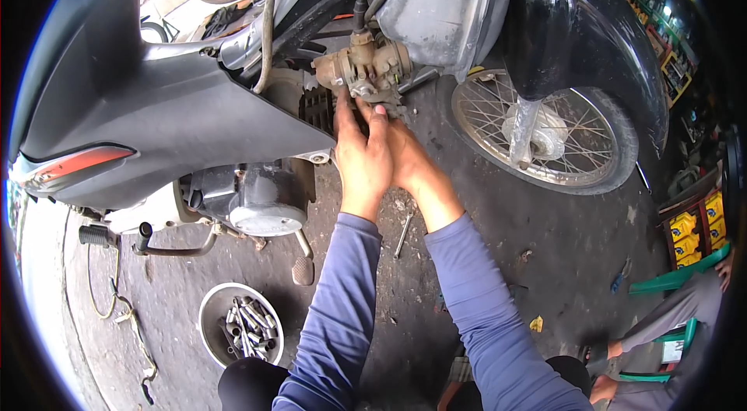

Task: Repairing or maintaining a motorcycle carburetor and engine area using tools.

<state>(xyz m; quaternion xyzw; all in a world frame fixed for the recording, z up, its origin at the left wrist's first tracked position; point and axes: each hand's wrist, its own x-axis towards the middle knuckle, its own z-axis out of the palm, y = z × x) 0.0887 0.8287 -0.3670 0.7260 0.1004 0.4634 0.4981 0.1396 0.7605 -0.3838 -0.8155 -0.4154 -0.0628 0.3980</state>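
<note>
A dirty metal carburetor (364, 61) with a cable on top sits under a grey airbox (420, 14) on a motorbike with dark grey body panels (156, 108). Both hands meet just under it, beside the finned engine. My left hand (362, 150) reaches up with its thumb and fingers closed around the carburetor's underside; what exactly they grip is hidden. My right hand (412, 162) is tucked against and partly behind the left, its fingertips hidden. The black engine cover (261, 197) is to the lower left.
A spoked front wheel (548, 131) stands at right. A wrench (403, 236) lies on the grimy floor (506, 310). A metal bowl of sockets (240, 327) is at lower left. Another person's grey-trousered leg (677, 302), green chairs (677, 279) and yellow packages (689, 228) fill the right edge.
</note>
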